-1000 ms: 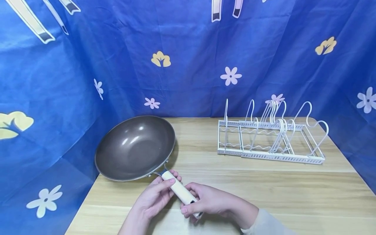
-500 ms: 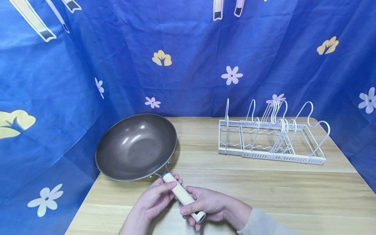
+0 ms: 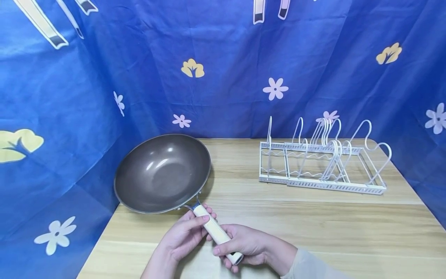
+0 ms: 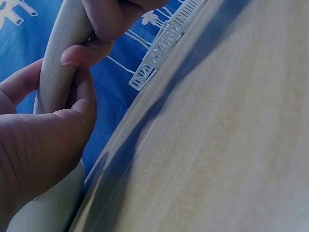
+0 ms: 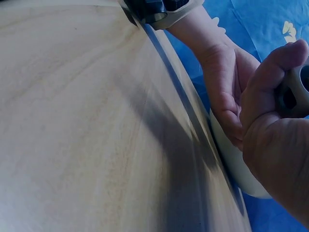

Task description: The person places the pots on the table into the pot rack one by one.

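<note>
A dark grey wok (image 3: 163,174) with a cream handle (image 3: 215,231) is at the left of the table in the head view, its bowl facing up. My left hand (image 3: 184,237) holds the handle close to the bowl, thumb on top and fingers beneath. Nearer the handle's end, my right hand (image 3: 248,245) grips it with the thumb laid across. In the left wrist view, the fingers of both hands meet the underside of the handle (image 4: 60,58). The right wrist view shows the hollow handle end (image 5: 293,94) poking out of the right hand.
A white wire pot rack (image 3: 334,187) with upright looped dividers stands at the back right of the wooden table (image 3: 313,221). Blue patterned cloth (image 3: 226,77) hangs behind the table and along both sides.
My right hand has adjusted its grip around the handle's end, and the end is turned a little more into view. The wok and left hand have barely moved.
</note>
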`<state>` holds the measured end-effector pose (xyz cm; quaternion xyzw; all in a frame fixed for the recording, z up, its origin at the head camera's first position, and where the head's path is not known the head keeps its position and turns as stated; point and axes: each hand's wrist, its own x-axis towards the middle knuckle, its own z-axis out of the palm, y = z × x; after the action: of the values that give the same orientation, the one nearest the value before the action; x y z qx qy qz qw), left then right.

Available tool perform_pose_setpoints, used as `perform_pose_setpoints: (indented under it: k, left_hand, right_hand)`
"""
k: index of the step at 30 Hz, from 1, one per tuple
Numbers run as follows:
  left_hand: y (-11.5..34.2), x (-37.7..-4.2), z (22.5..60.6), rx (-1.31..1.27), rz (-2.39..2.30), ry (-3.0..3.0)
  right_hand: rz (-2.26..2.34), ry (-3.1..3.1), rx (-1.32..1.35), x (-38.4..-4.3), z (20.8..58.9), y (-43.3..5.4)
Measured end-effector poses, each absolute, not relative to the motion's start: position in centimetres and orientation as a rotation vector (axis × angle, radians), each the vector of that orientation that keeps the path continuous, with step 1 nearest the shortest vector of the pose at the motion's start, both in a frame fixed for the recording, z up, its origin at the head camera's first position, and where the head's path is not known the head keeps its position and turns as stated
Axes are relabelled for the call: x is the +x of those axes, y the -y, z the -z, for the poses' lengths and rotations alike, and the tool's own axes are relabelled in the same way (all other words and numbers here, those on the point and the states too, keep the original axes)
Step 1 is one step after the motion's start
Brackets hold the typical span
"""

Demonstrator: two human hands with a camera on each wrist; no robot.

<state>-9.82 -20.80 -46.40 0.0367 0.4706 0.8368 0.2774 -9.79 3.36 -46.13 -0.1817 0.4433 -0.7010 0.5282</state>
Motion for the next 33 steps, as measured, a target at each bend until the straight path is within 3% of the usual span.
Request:
perform_pose_setpoints:
  k: [23,33]
  left_hand:
    - [20.32,-9.74,46.88,0.175,-2.259,-1.256]
    - [19.94,-10.19,46.73,0.41,-2.268,-1.164]
  right_hand:
    - [1.718,-1.02,-0.369,-9.28,46.19,-3.5]
    - [1.738,-1.114,-0.477,-8.98,45.65,-3.98]
